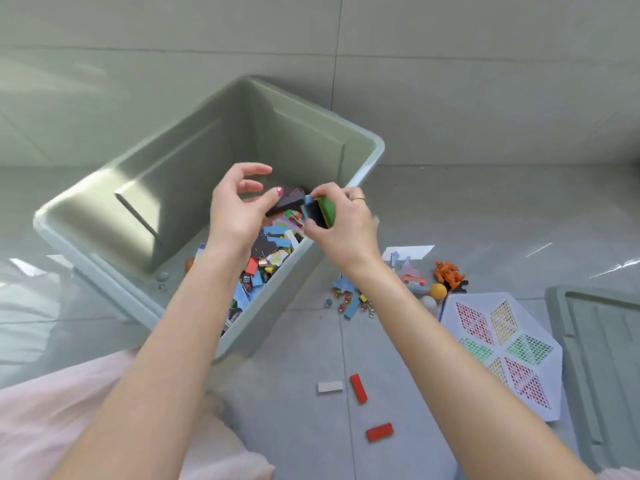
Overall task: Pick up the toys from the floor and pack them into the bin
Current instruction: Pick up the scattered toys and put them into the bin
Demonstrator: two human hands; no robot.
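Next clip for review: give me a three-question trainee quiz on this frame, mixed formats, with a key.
1. True or false: the grey-green bin already holds toy pieces.
2. Multiple choice: what does the right hand grip above the bin?
A. an orange ball
B. a small stack of flat blocks with a green one outermost
C. the white lattice board
3. Fill in: the loose red blocks on the floor tiles nearest the person number ____.

Key
1. True: mixed pieces lie piled along the bin's near side.
2. B: the block stack is in the right hand; the left hand pinches a dark block.
3. Two: red blocks and, beside a white block.
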